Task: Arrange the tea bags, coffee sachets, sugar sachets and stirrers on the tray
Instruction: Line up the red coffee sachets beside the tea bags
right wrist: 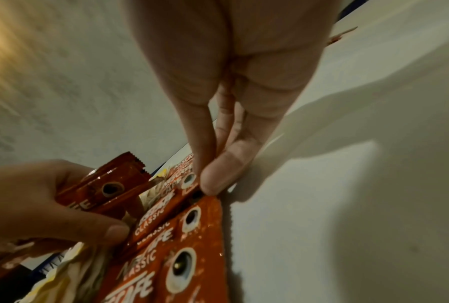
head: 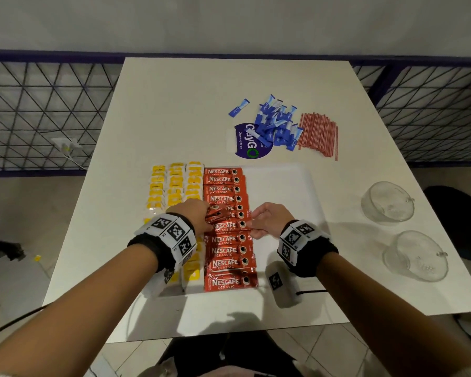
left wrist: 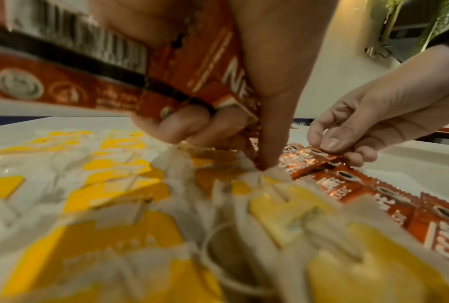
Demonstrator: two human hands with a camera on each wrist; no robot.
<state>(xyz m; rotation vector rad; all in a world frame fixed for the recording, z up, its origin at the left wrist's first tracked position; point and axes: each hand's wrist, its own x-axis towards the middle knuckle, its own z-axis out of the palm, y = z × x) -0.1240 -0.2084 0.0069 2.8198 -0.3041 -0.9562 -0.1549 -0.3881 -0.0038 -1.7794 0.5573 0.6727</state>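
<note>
A white tray [head: 280, 180] holds three rows of yellow tea bags [head: 174, 186] on its left and a column of red coffee sachets [head: 226, 248] down its middle. My left hand [head: 199, 213] grips a small bundle of red coffee sachets [left wrist: 192, 67] over that column, one finger pointing down at the row. My right hand [head: 267, 219] pinches the right end of one coffee sachet [left wrist: 319, 155] lying in the column, thumb [right wrist: 215, 180] on top. Blue sugar sachets [head: 276, 123] and red stirrers [head: 318, 131] lie in heaps on the table beyond the tray.
Two clear glass cups [head: 389, 201] [head: 416, 255] stand on the white table [head: 174, 104] to the right of the tray. A round purple sticker [head: 249, 145] lies under the sugar heap. A small white device [head: 282, 284] with a cable sits by my right wrist.
</note>
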